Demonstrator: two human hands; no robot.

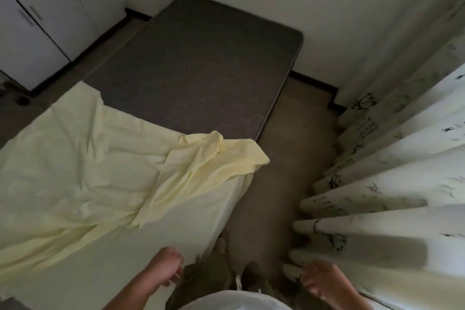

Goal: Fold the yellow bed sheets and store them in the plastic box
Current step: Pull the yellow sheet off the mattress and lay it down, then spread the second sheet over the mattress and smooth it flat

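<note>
A pale yellow bed sheet (83,166) lies crumpled over the near half of a dark grey mattress (196,73), one corner flopped over the right edge near the floor. My left hand (166,268) hangs low by the sheet's draped side, fingers loosely curled, holding nothing. My right hand (319,282) is at the bottom right with fingers spread, close to the curtain and apart from the sheet. No plastic box is in view.
A printed white curtain (392,199) falls in folds along the right side. A narrow strip of brown floor (289,158) runs between bed and curtain. White cabinets (37,25) stand at the upper left, and white walls close off the far end.
</note>
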